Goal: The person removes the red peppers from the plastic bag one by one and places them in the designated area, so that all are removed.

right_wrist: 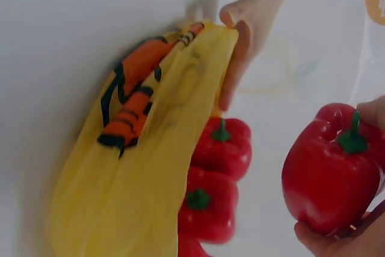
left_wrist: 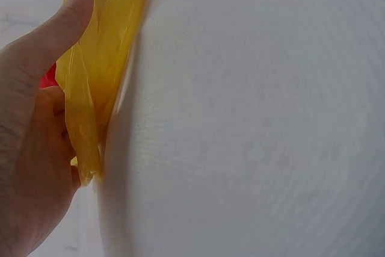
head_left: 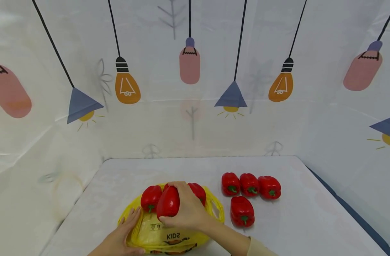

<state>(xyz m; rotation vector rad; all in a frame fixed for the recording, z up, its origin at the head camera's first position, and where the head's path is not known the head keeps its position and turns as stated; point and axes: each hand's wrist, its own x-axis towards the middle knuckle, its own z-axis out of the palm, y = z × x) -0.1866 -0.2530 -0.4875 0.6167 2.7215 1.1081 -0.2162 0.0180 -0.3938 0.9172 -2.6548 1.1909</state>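
Observation:
A yellow plastic bag (head_left: 150,227) with printed lettering lies on the table, its mouth spread. My left hand (head_left: 122,236) holds the bag's left edge; in the left wrist view the yellow plastic (left_wrist: 114,46) runs between thumb and fingers. My right hand (head_left: 190,209) grips a red bell pepper (head_left: 168,202) above the bag. The green stem of this held pepper (right_wrist: 331,173) shows in the right wrist view. Inside the bag's mouth sit a red pepper (head_left: 151,199) at the left and another pepper (head_left: 198,192) at the right, with one between them partly hidden by my right hand.
Right of the bag, three red peppers stand in a row, the middle pepper (head_left: 249,185) touching or nearly touching its neighbours. A single pepper (head_left: 242,211) lies in front of them. White sheeting (head_left: 195,124) with printed lamps surrounds the white table (head_left: 294,220).

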